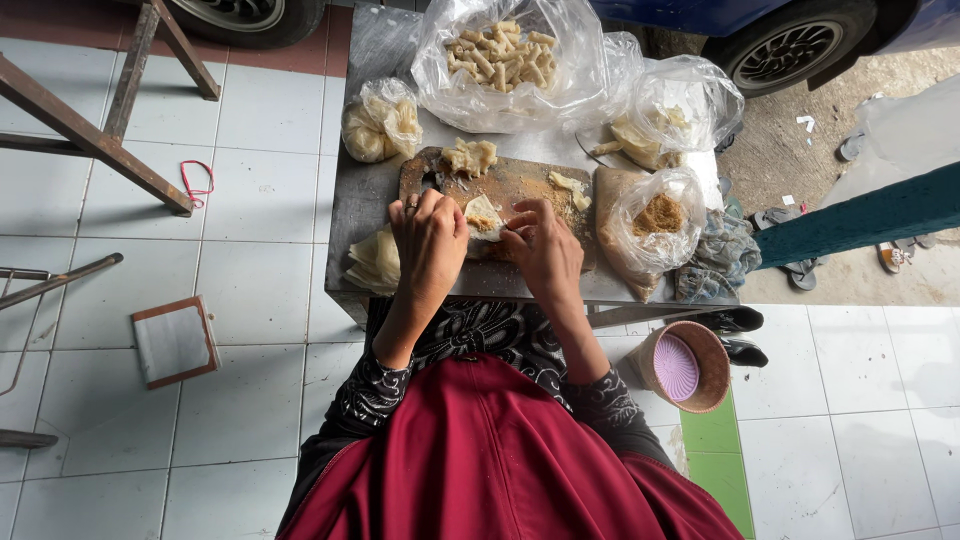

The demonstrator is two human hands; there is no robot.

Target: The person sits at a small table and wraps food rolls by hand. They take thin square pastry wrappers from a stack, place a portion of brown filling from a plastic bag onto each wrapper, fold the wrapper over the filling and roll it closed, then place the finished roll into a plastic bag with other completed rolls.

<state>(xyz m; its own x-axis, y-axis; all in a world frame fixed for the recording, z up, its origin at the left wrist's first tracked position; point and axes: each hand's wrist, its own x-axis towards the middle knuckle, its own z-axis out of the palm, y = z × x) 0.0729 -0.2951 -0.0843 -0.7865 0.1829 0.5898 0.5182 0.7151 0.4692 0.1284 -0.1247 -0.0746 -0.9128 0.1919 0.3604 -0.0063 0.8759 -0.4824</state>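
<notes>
My left hand (428, 240) and my right hand (541, 243) rest on a round wooden board (520, 185) on a small metal table (345, 215). Between their fingertips lies a pale, thin wrapper (484, 216) with some filling, and both hands pinch its edges. A lump of pale filling (469, 156) sits at the board's far left, and a smaller piece (570, 187) lies at its right. A stack of wrappers (374, 260) lies left of my left hand.
A big clear bag of finished rolls (500, 55) stands at the table's back. Other bags hold pale dough (381, 125), pale pieces (655, 125) and brown crumbs (655, 218). A round basket (685, 366) stands on the tiled floor at right. Metal frame legs (95, 135) lie at left.
</notes>
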